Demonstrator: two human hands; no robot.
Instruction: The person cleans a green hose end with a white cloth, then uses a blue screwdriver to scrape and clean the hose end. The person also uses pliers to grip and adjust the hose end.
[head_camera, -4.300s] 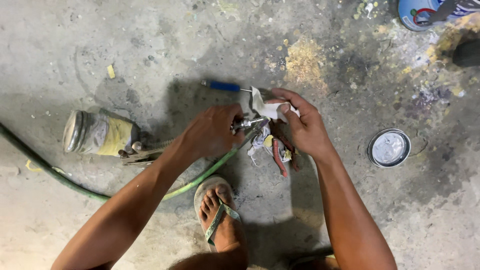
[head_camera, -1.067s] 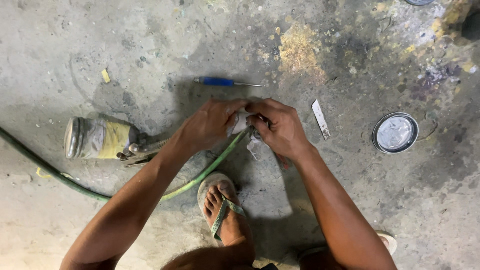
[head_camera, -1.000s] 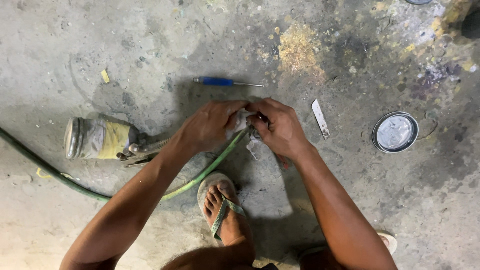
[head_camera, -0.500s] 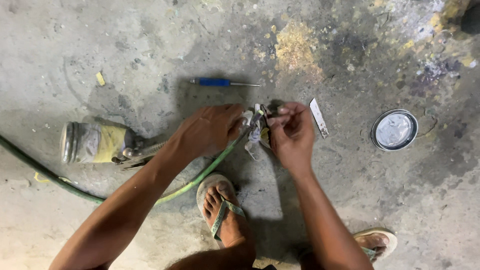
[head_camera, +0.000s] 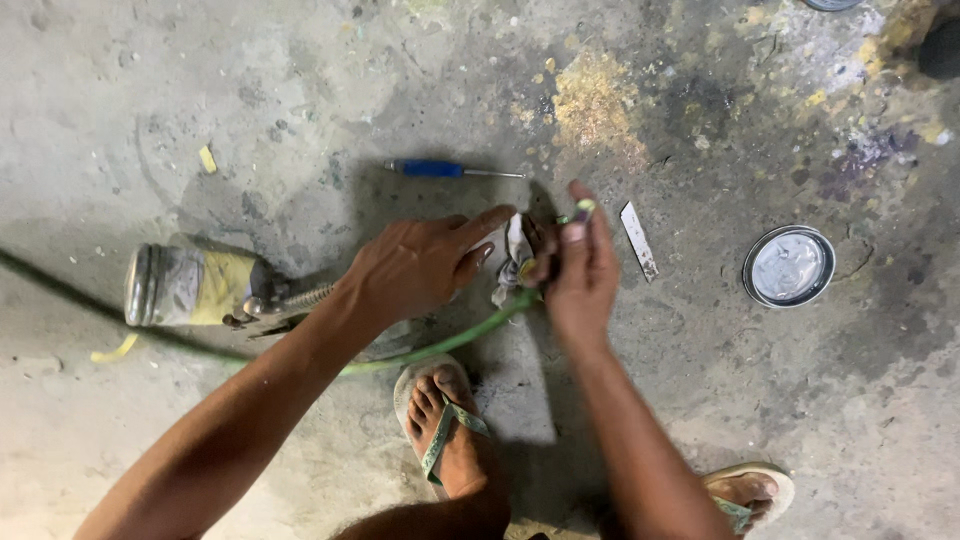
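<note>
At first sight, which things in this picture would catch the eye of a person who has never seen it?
First the two bare hands at the centre: the left hand and the right hand meet over a small whitish piece at the end of a green hose that runs off to the left across the stained concrete floor. Next, a blue-handled screwdriver above them and a round metal lid to the right.

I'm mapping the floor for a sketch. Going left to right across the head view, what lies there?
Grimy jar on its side → left hand → bit of white rag at the green hose end → right hand → flat metal strip → round tin lid.
</note>
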